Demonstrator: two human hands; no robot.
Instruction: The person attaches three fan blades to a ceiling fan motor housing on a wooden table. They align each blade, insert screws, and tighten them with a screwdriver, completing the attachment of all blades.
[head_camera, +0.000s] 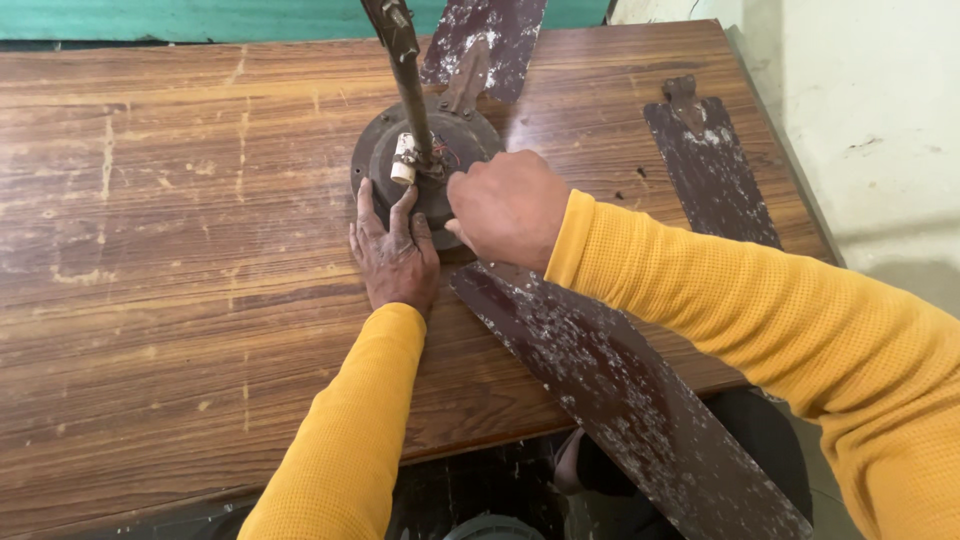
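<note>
An old dark ceiling fan motor (455, 150) lies on the wooden table (170, 250) with its down rod (400, 60) sticking up toward me. My left hand (395, 255) rests flat against the near edge of the motor housing, fingers spread. My right hand (508, 208) is curled into a fist at the motor's right side; what its fingertips hold is hidden. A white capacitor (403, 158) sits beside the rod. One worn brown blade (620, 390) runs from the motor past the table's front edge, under my right forearm.
A second blade (490, 40) points away at the top. A third, detached blade (710, 170) lies near the table's right edge. A pale wall and floor (880, 120) are on the right; a green wall strip (200, 18) is behind.
</note>
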